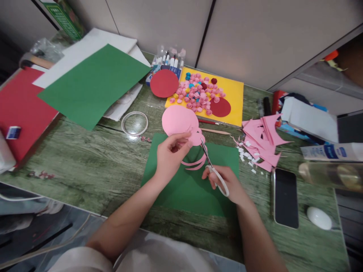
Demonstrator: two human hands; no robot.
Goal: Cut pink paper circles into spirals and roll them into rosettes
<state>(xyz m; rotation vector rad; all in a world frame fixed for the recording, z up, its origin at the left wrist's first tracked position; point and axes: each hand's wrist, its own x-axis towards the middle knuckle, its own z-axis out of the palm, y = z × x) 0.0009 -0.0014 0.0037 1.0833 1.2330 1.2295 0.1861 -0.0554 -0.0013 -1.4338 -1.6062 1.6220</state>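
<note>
My left hand (pixel 173 153) pinches a small piece of pink paper (pixel 195 138) with a wavy, curled edge. Through the handles of a pair of white-handled scissors (pixel 216 177) go the fingers of my right hand (pixel 227 181); the blades reach up to the paper's right edge. Below, thin curved pink strips (pixel 195 165) hang or lie over a dark green sheet (pixel 193 196); I cannot tell whether they are still joined to the piece. Just beyond my left hand lie pink paper circles (pixel 177 119), overlapping.
Rolled paper flowers (pixel 198 92) in pink, blue, yellow and red cover a yellow sheet (pixel 235 90). Pink scraps (pixel 262 139), a phone (pixel 286 198) and a white mouse (pixel 319 218) are on the right. Leftward lie a tape ring (pixel 123 124) and a large green sheet (pixel 96 83).
</note>
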